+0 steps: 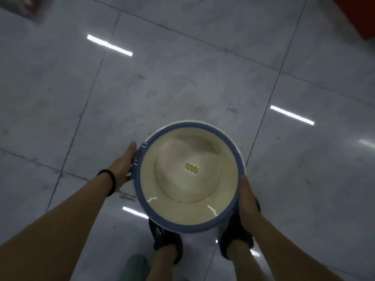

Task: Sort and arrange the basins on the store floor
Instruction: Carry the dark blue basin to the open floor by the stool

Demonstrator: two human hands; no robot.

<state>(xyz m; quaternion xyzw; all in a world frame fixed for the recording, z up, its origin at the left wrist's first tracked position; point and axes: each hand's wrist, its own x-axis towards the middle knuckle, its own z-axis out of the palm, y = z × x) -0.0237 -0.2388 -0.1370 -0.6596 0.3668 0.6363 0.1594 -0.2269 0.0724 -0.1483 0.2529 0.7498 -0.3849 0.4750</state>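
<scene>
A round basin (pixel 188 177) with a cream inside, a blue rim and a small yellow squiggle mark on its bottom is held level above the floor, low in the middle of the head view. My left hand (pixel 124 165) grips its left rim, with a black band on that wrist. My right hand (pixel 248 201) grips its right rim, fingers wrapped under the edge. A second white rim shows just behind the blue one at the far side, so it may be more than one basin nested; I cannot tell.
Grey glossy floor tiles (pixel 182 78) with dark joints and strip-light reflections fill the view. My two feet in dark shoes (pixel 165 242) stand under the basin. A red object (pixel 357 15) sits at the top right corner, a blurred item at the top left.
</scene>
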